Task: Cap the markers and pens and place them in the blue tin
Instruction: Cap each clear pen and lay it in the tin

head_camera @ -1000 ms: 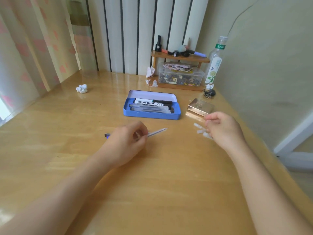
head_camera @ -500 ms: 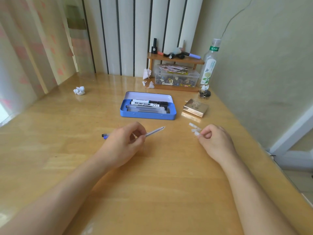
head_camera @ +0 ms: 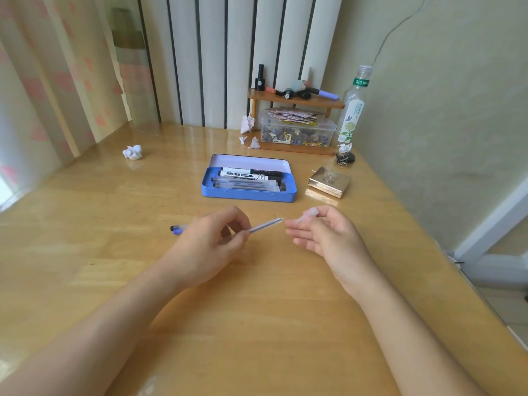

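Observation:
My left hand (head_camera: pixel 211 238) grips an uncapped clear pen (head_camera: pixel 265 224) with a blue end, its tip pointing right. Just right of that tip, my right hand (head_camera: pixel 323 235) pinches a clear pen cap (head_camera: pixel 310 212) between thumb and forefinger. The open blue tin (head_camera: pixel 248 194) lies beyond both hands on the wooden table and holds two black-and-white markers (head_camera: pixel 248 172) and several capped clear pens (head_camera: pixel 245 184).
A small gold box (head_camera: pixel 328 181) sits right of the tin. Behind are a wooden shelf (head_camera: pixel 297 100) with small items, a clear plastic box (head_camera: pixel 297 132), a bottle (head_camera: pixel 353 110) and a crumpled paper ball (head_camera: pixel 133 152). The table's right edge is near my right arm.
My right hand picked a clear cap off the table at the right and carried it left, close to the pen's tip. My left hand kept holding the pen.

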